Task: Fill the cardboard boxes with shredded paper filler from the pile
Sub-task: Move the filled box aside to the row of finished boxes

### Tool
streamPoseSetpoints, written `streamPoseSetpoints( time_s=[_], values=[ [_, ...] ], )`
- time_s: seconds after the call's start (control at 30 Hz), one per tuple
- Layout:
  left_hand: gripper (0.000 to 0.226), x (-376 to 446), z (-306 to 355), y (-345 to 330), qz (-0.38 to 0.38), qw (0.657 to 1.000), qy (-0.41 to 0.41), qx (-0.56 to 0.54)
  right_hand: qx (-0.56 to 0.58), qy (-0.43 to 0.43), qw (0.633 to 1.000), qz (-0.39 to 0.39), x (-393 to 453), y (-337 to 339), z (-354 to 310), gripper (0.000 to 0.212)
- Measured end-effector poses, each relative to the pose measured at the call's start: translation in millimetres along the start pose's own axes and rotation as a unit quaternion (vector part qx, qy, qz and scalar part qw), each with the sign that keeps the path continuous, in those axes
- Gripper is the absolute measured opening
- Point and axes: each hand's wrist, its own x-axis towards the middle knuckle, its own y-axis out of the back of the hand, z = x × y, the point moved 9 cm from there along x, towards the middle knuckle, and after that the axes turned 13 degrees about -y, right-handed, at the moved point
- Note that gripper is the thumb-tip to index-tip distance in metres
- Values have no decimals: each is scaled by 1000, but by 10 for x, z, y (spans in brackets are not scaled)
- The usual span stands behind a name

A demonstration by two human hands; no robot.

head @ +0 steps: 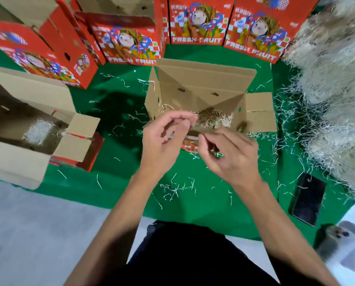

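Both my hands hover with loosely curled fingers, left hand (164, 139) and right hand (232, 153) holding nothing I can make out. Just beyond them the open box (203, 89) has only a wisp of filler (213, 118); the pile (333, 96) waits far right.

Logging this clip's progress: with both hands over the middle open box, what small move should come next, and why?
Probably reach the right hand to the shredded paper pile for another handful: the open box holds only a small clump, and neither hand carries a handful.
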Motion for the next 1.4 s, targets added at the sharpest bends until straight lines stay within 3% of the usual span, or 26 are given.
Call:
streamPoseSetpoints(
  time_s=[0.13, 0.27, 0.4, 0.53, 0.63, 0.77, 0.9, 1.03, 1.1, 1.2, 1.3, 1.4],
  values=[
    [11, -401, -169, 107, 90, 995, 13, -40, -16, -34, 997, -60, -453, -271, 140, 26],
    [11, -753, -629, 117, 49, 993, 91, 57, -140, -203, 954, -170, -778, -623, 600, 14],
    [16, -858, -1206, 132, -9, 959, 191, 207, -165, -315, 895, -269, -945, -874, 992, 21],
    [40, -821, -1659, 102, 4, 919, 321, 229, -182, -354, 874, -279, -916, -980, 1175, 24],
    [49, -754, -1774, 58, 39, 903, 362, 226, -163, -391, 871, -248, -876, -1029, 1257, 24],
    [19, -673, -1705, -21, 60, 926, 294, 228, -84, -473, 859, -178, -855, -1013, 1383, 26],
    [26, -679, -1579, -65, 39, 944, 206, 256, -105, -494, 847, -164, -853, -962, 1460, 42],
    [35, -670, -1563, -123, -1, 948, 174, 266, -165, -463, 853, -174, -837, -969, 1436, 28],
    [36, -743, -1705, -132, -1, 945, 229, 233, -190, -453, 848, -197, -901, -991, 1467, 23],
    [34, -856, -1915, -117, 51, 921, 373, 101, -180, -468, 834, -229, -999, -1011, 1545, 20],
    [36, -759, -1854, -149, -21, 915, 397, 69, -176, -464, 836, -235, -900, -984, 1576, 28],
    [29, -703, -1694, -102, -190, 898, 363, 163, -157, -425, 860, -235, -734, -887, 1469, 42]
  ],
)
